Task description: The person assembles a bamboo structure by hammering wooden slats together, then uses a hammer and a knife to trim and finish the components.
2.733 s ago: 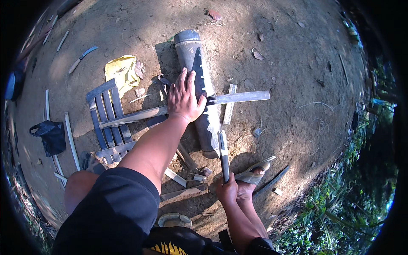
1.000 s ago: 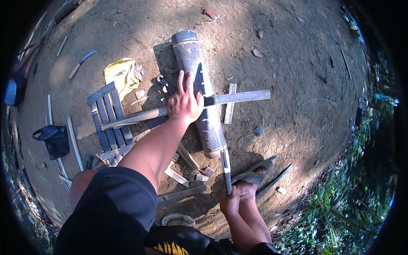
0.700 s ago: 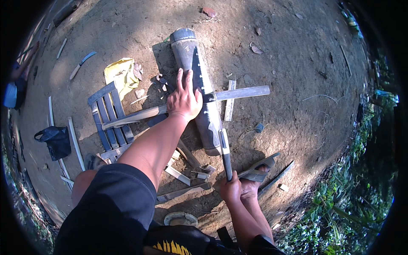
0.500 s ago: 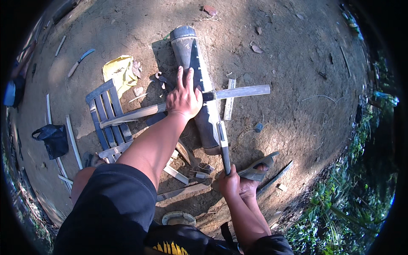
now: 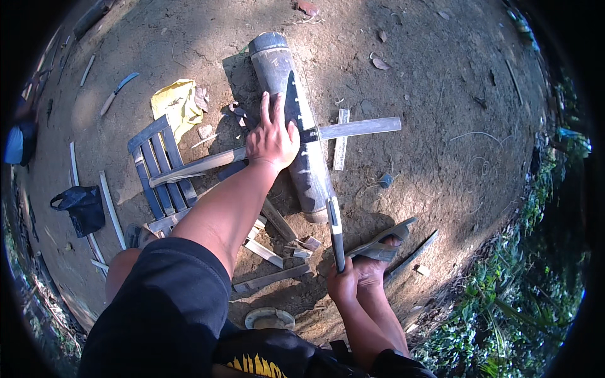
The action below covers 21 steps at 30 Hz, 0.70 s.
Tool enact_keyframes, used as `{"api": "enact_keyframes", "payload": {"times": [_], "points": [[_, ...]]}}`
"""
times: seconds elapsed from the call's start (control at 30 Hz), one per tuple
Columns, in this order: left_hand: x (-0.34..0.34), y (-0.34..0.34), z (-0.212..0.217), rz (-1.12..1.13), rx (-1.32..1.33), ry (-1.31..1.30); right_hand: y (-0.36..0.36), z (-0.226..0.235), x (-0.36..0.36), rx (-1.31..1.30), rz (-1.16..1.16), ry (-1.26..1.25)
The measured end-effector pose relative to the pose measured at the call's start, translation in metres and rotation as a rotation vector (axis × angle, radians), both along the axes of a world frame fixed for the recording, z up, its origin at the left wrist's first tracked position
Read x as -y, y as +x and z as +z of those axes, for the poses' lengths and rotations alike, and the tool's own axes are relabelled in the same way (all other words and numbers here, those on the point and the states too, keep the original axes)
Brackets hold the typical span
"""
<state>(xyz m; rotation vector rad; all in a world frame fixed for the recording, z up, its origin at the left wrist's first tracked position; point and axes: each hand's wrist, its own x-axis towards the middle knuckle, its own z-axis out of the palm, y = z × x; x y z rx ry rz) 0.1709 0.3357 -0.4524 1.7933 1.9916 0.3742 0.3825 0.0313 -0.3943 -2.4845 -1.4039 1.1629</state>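
Observation:
A pale bamboo strip (image 5: 362,127) lies crosswise over a thick round log (image 5: 270,66) on the ground. My left hand (image 5: 272,142) presses the strip onto the log, two fingers stretched along the log and the others partly hidden. My right hand (image 5: 342,280), low and right of centre, is closed round the dark handle of a saw (image 5: 337,236). Seen nearly edge-on, the saw's thin blade runs up along the log and meets the strip just right of my left hand. A dark, toothed shadow falls on the log beside it.
Left of the log lie a slatted wooden frame (image 5: 165,167), a yellow bag (image 5: 179,104), a knife (image 5: 118,94) and a black bag (image 5: 85,208). Offcuts (image 5: 265,253) and a shallow round dish (image 5: 270,319) are near me. My sandalled foot (image 5: 378,252) is beside my right hand; plants (image 5: 485,321) grow at right.
The saw has come back toward me along the log with my right hand. My left hand stays on the strip. The whole view has shifted slightly.

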Motion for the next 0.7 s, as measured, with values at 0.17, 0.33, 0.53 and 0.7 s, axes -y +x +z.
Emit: {"api": "enact_keyframes", "payload": {"times": [0.17,0.33,0.53,0.7], "points": [[-0.008,0.008,-0.003,-0.025,-0.009,0.052,-0.010,-0.013,-0.020,0.014,-0.099,-0.018],[-0.009,0.002,0.001,-0.004,0.003,0.016,-0.009,0.015,0.002,-0.025,-0.073,-0.029],[-0.012,0.008,0.000,-0.005,-0.022,0.030,-0.023,-0.020,-0.065,0.003,-0.071,0.065],[-0.004,0.004,0.000,-0.012,0.000,0.017,0.004,0.021,0.038,-0.036,-0.061,0.004]]}}
